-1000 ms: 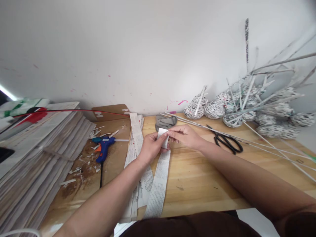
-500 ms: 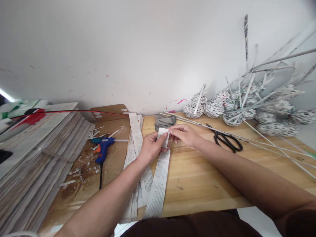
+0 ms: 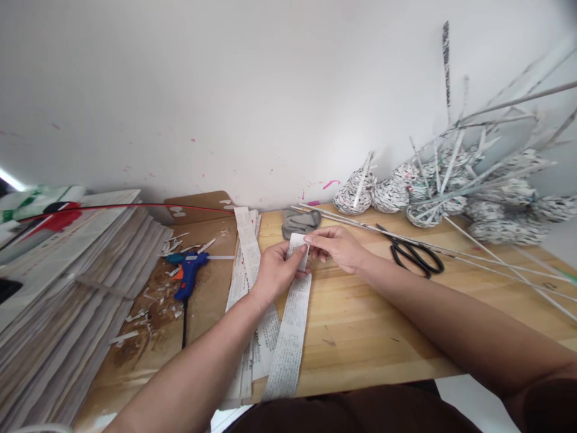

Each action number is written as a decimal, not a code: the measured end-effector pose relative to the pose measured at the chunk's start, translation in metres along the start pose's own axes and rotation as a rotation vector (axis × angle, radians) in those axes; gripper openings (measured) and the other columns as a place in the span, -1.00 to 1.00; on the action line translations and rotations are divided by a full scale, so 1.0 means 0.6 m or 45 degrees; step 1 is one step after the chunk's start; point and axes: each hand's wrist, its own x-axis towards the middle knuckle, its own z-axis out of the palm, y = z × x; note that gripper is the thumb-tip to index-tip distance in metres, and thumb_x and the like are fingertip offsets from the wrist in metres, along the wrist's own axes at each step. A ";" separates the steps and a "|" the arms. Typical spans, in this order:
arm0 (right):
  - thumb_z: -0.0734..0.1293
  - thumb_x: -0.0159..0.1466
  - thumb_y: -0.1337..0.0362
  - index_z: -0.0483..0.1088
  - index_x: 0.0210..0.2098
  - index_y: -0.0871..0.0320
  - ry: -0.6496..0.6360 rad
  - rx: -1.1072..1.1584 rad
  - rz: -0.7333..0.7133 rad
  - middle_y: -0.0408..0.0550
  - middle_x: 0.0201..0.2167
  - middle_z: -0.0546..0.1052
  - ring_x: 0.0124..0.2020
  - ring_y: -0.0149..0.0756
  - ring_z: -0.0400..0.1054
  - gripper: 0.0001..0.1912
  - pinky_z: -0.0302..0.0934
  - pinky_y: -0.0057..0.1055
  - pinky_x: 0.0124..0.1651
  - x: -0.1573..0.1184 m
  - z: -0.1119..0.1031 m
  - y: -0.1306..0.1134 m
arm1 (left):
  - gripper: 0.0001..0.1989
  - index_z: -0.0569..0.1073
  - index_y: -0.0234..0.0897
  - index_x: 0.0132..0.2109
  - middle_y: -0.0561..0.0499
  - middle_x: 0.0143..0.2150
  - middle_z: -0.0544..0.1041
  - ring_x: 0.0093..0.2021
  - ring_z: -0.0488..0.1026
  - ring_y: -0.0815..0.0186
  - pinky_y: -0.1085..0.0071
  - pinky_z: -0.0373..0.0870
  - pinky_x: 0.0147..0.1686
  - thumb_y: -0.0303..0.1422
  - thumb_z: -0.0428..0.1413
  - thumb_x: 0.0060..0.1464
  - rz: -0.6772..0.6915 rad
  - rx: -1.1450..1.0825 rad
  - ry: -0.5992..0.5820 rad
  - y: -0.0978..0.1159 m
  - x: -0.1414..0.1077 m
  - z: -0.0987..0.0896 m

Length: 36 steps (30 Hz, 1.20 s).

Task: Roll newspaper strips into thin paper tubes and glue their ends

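Note:
A long printed paper strip (image 3: 293,337) runs from the table's front edge up to my hands. Thumb on top, my left hand (image 3: 280,267) grips the strip near its far end. My right hand (image 3: 336,245) pinches the right corner of that end between thumb and forefinger. More printed strips (image 3: 247,234) lie in a loose pile under and left of my left hand. Just beyond the held end is a crumpled grey cloth (image 3: 300,222).
Black scissors (image 3: 417,255) and long thin paper sticks (image 3: 387,234) lie right. Woven paper shapes (image 3: 390,195) line the wall. At left are a blue glue gun (image 3: 188,273), paper scraps on cardboard (image 3: 216,240) and a tall newspaper stack (image 3: 90,300).
My right thumb has shifted slightly left along the strip's end. Both hands keep their hold, and the view has moved only a little.

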 end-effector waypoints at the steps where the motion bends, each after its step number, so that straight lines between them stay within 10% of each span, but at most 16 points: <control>1: 0.45 0.05 0.06 0.54 -0.40 0.24 0.006 0.004 0.008 -0.13 -0.63 0.46 -0.63 -0.51 0.24 -0.66 0.04 -0.55 -0.61 -0.001 0.000 0.000 | -0.64 0.45 -0.35 -0.34 -0.03 -0.49 0.52 -0.50 0.49 0.30 0.44 0.45 -0.54 -0.08 0.15 0.03 -0.003 0.001 0.001 0.000 0.000 0.000; 15: 0.42 0.14 0.05 0.53 -0.30 0.24 -0.221 -0.112 0.006 -0.13 -0.56 0.47 -0.57 -0.51 0.27 -0.66 0.15 -0.54 -0.53 -0.001 -0.024 -0.022 | -0.61 0.47 -0.36 -0.32 -0.03 -0.49 0.53 -0.50 0.49 0.31 0.46 0.43 -0.54 -0.05 0.17 -0.01 -0.051 -0.038 -0.002 0.001 0.001 -0.005; 36: 0.48 0.03 0.10 0.52 -0.45 0.25 -0.067 -0.030 0.027 -0.14 -0.64 0.44 -0.65 -0.54 0.21 -0.70 0.00 -0.57 -0.65 -0.004 -0.009 -0.021 | -0.66 0.46 -0.34 -0.32 -0.03 -0.47 0.53 -0.47 0.49 0.29 0.42 0.47 -0.49 -0.09 0.14 0.04 0.008 0.034 -0.040 0.002 -0.006 -0.001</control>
